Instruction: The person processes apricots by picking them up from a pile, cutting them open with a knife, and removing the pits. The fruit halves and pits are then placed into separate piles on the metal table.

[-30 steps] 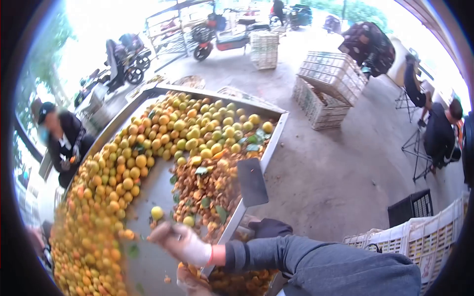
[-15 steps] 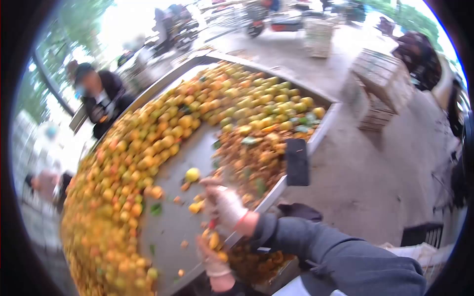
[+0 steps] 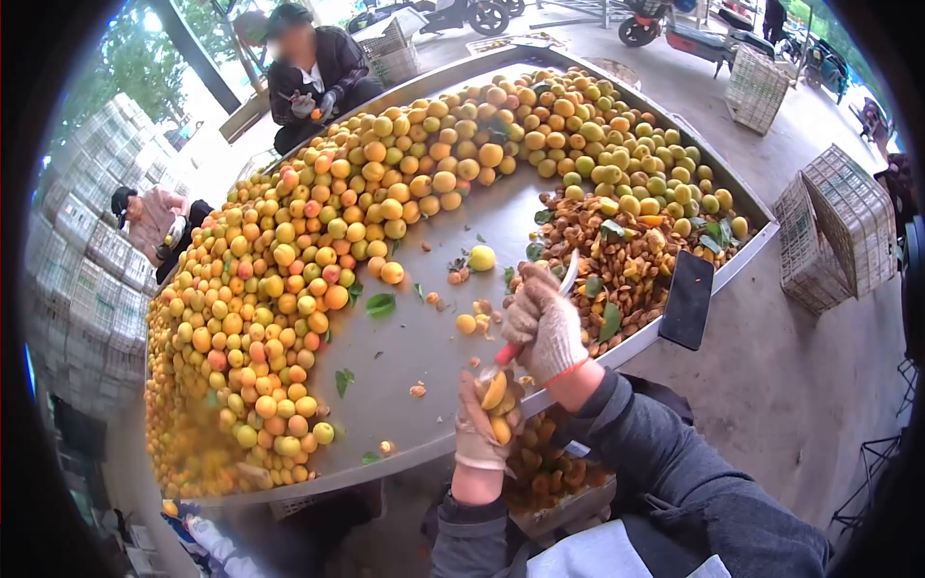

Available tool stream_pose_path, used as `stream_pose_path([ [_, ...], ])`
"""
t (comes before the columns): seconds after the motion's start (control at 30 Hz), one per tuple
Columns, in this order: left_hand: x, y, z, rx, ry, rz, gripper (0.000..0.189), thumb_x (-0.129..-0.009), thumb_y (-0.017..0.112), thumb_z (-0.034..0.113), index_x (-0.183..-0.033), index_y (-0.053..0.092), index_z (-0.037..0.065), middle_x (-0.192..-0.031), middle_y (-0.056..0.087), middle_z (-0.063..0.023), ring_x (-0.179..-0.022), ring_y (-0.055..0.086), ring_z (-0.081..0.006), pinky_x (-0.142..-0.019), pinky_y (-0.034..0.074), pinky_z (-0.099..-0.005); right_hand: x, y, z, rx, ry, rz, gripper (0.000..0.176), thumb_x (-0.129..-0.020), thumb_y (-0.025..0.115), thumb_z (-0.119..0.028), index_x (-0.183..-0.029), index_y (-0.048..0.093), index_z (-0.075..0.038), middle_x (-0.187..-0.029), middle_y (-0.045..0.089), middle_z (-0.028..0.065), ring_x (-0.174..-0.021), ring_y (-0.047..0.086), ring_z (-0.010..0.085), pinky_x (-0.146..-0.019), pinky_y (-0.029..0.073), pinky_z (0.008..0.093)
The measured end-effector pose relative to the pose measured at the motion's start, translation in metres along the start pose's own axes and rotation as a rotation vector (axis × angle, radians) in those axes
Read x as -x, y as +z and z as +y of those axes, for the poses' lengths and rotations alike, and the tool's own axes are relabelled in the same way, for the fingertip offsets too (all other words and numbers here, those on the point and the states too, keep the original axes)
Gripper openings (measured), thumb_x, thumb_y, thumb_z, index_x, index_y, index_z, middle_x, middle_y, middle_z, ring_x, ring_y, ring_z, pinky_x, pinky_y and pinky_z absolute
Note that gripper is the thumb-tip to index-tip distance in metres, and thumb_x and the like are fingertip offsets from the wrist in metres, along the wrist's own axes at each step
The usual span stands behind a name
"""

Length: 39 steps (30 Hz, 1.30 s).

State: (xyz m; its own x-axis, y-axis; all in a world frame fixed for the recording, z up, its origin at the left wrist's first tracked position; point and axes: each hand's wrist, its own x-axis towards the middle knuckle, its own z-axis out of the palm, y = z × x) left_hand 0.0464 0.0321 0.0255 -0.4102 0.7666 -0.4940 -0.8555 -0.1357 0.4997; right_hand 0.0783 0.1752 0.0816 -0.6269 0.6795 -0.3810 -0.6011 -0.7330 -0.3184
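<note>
Both my hands are gloved and close together over the near edge of a metal table [image 3: 405,289]. My left hand [image 3: 485,429] is closed around orange fruit pieces [image 3: 495,393]. Just above it, my right hand [image 3: 545,323] grips a knife [image 3: 505,354] by its red handle, and a pale curved blade shows above that hand. Beyond my right hand lies a heap of brown pits and fruit scraps [image 3: 612,255]. A yellow-green fruit [image 3: 482,257] rests on the metal to the left of it.
Many orange and yellow fruits [image 3: 318,241] cover the table's left and far sides. A black phone [image 3: 688,300] lies on the right rim. Below the near edge is a container of fruit pieces [image 3: 549,467]. Crates [image 3: 843,226] stand at right. Two people [image 3: 313,72] sit beyond the table.
The view has shifted, so the table and both hands appear farther right. The picture is sharper, and the knife now shows in my right hand.
</note>
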Motion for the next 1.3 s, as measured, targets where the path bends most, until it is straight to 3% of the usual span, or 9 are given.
stream_pose_path([
  [0.13, -0.001, -0.007, 0.017, -0.088, 0.204, 0.171, 0.062, -0.090, 0.042, 0.066, -0.105, 0.060, 0.009, -0.075, 0.059, -0.0058, -0.045, 0.047, -0.0098, -0.037, 0.036, -0.0198, 0.016, 0.010, -0.031, 0.489, -0.159, -0.094, 0.017, -0.090, 0.051, -0.007, -0.106, 0.058, -0.009, -0.060, 0.040, -0.0038, -0.043, 0.033, 0.0065, -0.037, 0.024, 0.0220],
  [0.2, 0.002, -0.007, 0.023, -0.102, 0.267, 0.181, 0.060, -0.090, 0.045, 0.064, -0.109, 0.060, 0.009, -0.081, 0.060, -0.0061, -0.047, 0.048, -0.0095, -0.038, 0.037, -0.0189, 0.020, 0.004, -0.031, 0.762, -0.113, -0.141, 0.017, -0.088, 0.059, -0.010, -0.105, 0.062, -0.007, -0.069, 0.053, -0.0005, -0.054, 0.047, 0.0056, -0.044, 0.035, 0.0214],
  [0.33, 0.001, 0.004, 0.021, -0.180, 0.399, 0.211, 0.061, -0.090, 0.047, 0.062, -0.107, 0.060, 0.005, -0.081, 0.059, -0.0043, -0.052, 0.050, -0.0096, -0.042, 0.040, -0.0219, 0.041, -0.005, -0.011, 1.557, -0.121, -0.702, 0.038, -0.080, 0.072, -0.020, -0.113, 0.062, -0.004, -0.085, 0.063, 0.0080, -0.074, 0.059, 0.0116, -0.071, 0.049, 0.0281],
  [0.6, 0.004, -0.001, 0.021, -0.541, 0.530, 0.298, 0.056, -0.088, 0.058, 0.056, -0.094, 0.062, 0.000, -0.072, 0.056, 0.0009, -0.056, 0.048, -0.0072, -0.047, 0.037, -0.0212, 0.037, -0.012, -0.004, 1.672, -0.378, -0.652, 0.037, -0.076, 0.073, -0.018, -0.107, 0.059, -0.004, -0.087, 0.065, 0.0144, -0.079, 0.065, 0.0203, -0.073, 0.051, 0.0316],
  [0.67, 0.003, -0.005, 0.025, -0.653, 0.519, 0.156, 0.050, -0.085, 0.065, 0.051, -0.091, 0.063, 0.001, -0.072, 0.057, 0.0007, -0.056, 0.048, -0.0058, -0.046, 0.035, -0.0203, 0.038, -0.014, -0.002, 1.715, -0.368, -0.653, 0.037, -0.076, 0.074, -0.018, -0.107, 0.058, -0.004, -0.088, 0.065, 0.0141, -0.079, 0.066, 0.0219, -0.073, 0.051, 0.0320],
  [0.83, 0.010, -0.006, 0.030, -0.502, 0.412, 0.101, 0.042, -0.086, 0.068, 0.043, -0.091, 0.064, 0.002, -0.071, 0.059, -0.0012, -0.052, 0.050, -0.0069, -0.044, 0.035, -0.0209, 0.030, -0.022, -0.005, 1.493, -0.324, -0.706, 0.039, -0.078, 0.072, -0.016, -0.110, 0.055, -0.005, -0.087, 0.065, 0.0135, -0.078, 0.066, 0.0279, -0.071, 0.052, 0.0340],
  [1.07, 0.018, -0.004, 0.040, -0.570, 0.290, 0.007, 0.030, -0.084, 0.071, 0.027, -0.092, 0.065, -0.001, -0.068, 0.060, -0.0035, -0.049, 0.052, -0.0104, -0.043, 0.039, -0.0221, 0.044, -0.013, -0.009, 1.776, -0.495, -0.775, 0.041, -0.077, 0.073, -0.017, -0.113, 0.056, -0.008, -0.092, 0.066, 0.0143, -0.081, 0.066, 0.0328, -0.068, 0.054, 0.0373],
  [1.2, 0.020, -0.002, 0.037, -0.443, 0.275, 0.054, 0.025, -0.085, 0.067, 0.023, -0.094, 0.065, -0.001, -0.070, 0.060, -0.0037, -0.051, 0.053, -0.0108, -0.043, 0.039, -0.0218, 0.047, -0.008, -0.012, 1.866, -0.515, -0.797, 0.042, -0.076, 0.072, -0.015, -0.115, 0.058, -0.012, -0.095, 0.066, 0.0123, -0.082, 0.066, 0.0316, -0.069, 0.054, 0.0375],
  [1.3, 0.011, -0.013, 0.032, -0.736, 0.463, -0.068, 0.018, -0.084, 0.058, 0.013, -0.096, 0.065, 0.001, -0.071, 0.058, -0.0029, -0.054, 0.053, -0.0099, -0.046, 0.040, -0.0219, 0.044, -0.014, -0.009, 1.914, -0.591, -0.808, 0.042, -0.075, 0.072, -0.014, -0.115, 0.060, -0.013, -0.099, 0.066, 0.0114, -0.083, 0.066, 0.0306, -0.070, 0.054, 0.0368],
])
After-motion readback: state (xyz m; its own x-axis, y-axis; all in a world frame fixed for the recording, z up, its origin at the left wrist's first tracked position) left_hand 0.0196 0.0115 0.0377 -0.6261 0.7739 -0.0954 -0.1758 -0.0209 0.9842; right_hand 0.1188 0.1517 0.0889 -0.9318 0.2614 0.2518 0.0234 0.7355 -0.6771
